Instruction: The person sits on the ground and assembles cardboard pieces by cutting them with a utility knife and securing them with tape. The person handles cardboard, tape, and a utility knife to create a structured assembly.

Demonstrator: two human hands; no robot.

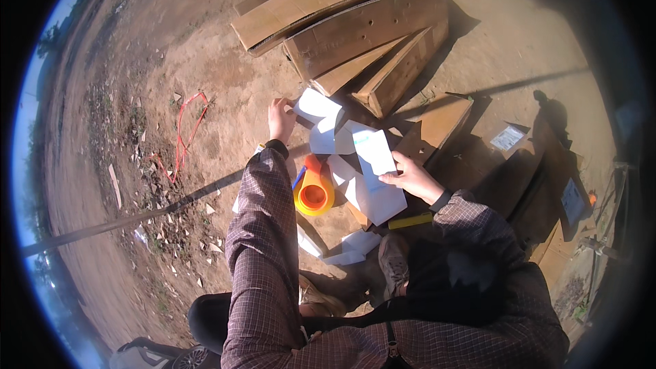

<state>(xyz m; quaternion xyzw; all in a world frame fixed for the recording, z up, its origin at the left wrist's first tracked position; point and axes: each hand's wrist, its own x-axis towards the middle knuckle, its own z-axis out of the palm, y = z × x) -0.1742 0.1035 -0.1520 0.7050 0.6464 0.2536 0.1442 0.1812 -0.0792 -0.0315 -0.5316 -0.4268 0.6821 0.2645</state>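
Thumb and fingers of my left hand [280, 121] pinch the edge of a white paper sheet [318, 106]. My right hand [413, 178] grips the edge of another white sheet [377, 157] with faint blue print. Between the hands the white pieces overlap in folds; whether they form one strip, I cannot tell. Just below my left hand, an orange and yellow tape dispenser [326, 206] lies on the ground with a touch of blue at its side. A yellow, stick-like tool [410, 221] lies below my right hand, near my shoe. More white paper [352, 249] rests by my feet.
Long brown cardboard boxes [369, 27] are stacked ahead on bare dirt. Other cardboard pieces [437, 123] lie to the right, some with white labels [508, 137]. Red strapping [183, 140] is loose on the ground at left. My shoes [394, 260] stand close below the papers.
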